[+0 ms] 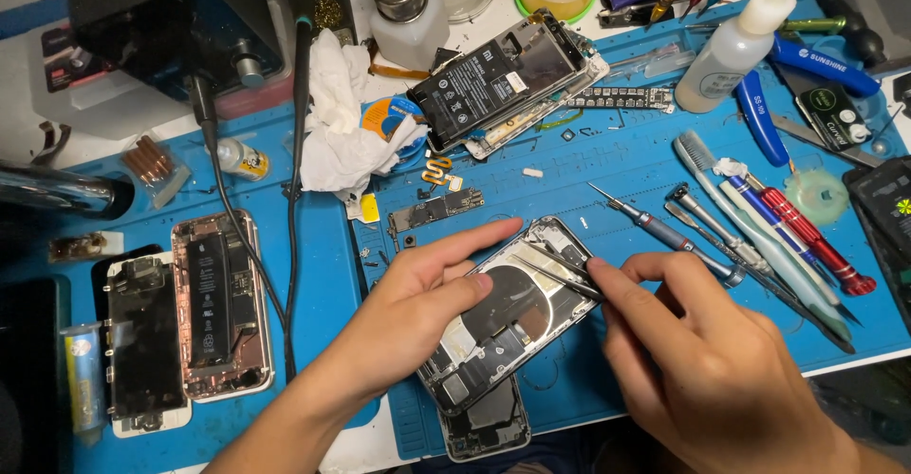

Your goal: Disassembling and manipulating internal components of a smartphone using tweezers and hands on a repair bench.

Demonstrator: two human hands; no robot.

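I see a blue mat (626,189) over the tabletop, opened phone shell (508,317) at center-front. My left hand (422,308) presses flat on it, fingers spread. Right hand (693,341) pinches tweezers (560,277), tips inside shell's upper end. Screwdriver (655,230) lies just beside, to the right.

Lower phone (489,424) mostly hidden under the opened phone (508,317), tweezer tips (531,263) too fine to tell, black device (883,208) cut off at right edge
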